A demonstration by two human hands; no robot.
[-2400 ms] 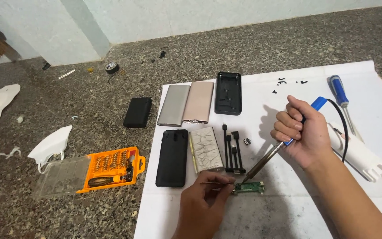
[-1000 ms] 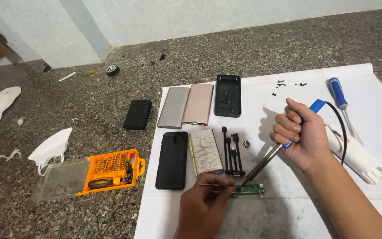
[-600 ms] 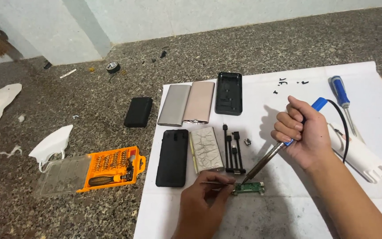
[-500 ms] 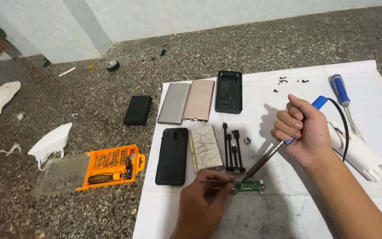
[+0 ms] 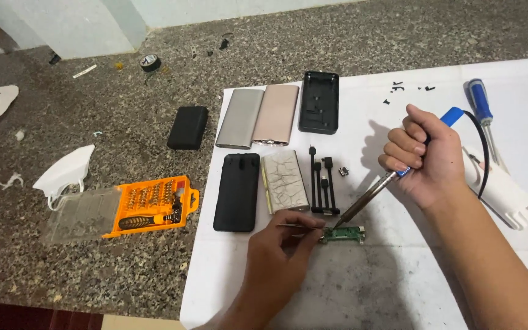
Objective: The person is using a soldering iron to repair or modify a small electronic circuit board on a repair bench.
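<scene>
Two hands (image 5: 282, 250), slim metal iron (image 5: 368, 198), small green board (image 5: 342, 234)

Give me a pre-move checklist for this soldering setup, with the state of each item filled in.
1. Soldering iron held firmly in the right hand: ok, fist grip on the handle.
2. Iron tip on the small green circuit board: ok, tip meets its left end.
3. Left hand steadying with tweezers: ok, they point at the board's left end.
4. Board lying on the white paper: ok.
5. Iron's cord clear of the tip: ok, it loops behind the right hand.
6. Iron hot: cannot tell.
</scene>
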